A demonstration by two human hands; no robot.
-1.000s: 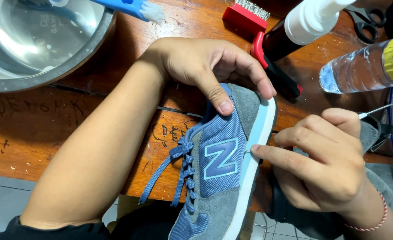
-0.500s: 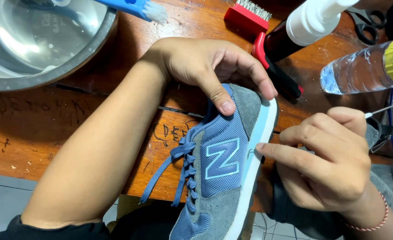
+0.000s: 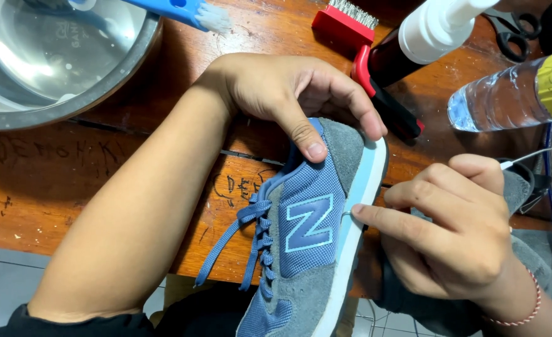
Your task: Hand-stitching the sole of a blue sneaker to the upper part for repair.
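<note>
Sneaker [image 3: 307, 243] lies on its side across the table edge [image 3: 101, 212], heel at 12. My left hand [image 3: 288, 93] clamps the heel; my right hand [image 3: 457, 237] pinches a thin needle at the sole seam. Stitching step, I judge. Next: a steady, straight push.

A scratched wooden desk [image 3: 51, 181] carries a steel bowl [image 3: 57, 62], a red brush [image 3: 341, 25], scissors [image 3: 513, 31] and a lying water bottle [image 3: 507, 93].

You have one blue-grey sneaker [image 3: 313, 237] under your two hands, left hand [image 3: 288, 93] and right hand [image 3: 457, 237]. On the tabletop [image 3: 70, 181] sit one steel bowl [image 3: 51, 62], two brushes, a blue brush [image 3: 182, 11] and a red brush [image 3: 341, 25], one clear bottle [image 3: 507, 93], one white-capped bottle [image 3: 426, 34] and one pair of scissors [image 3: 513, 28].
</note>
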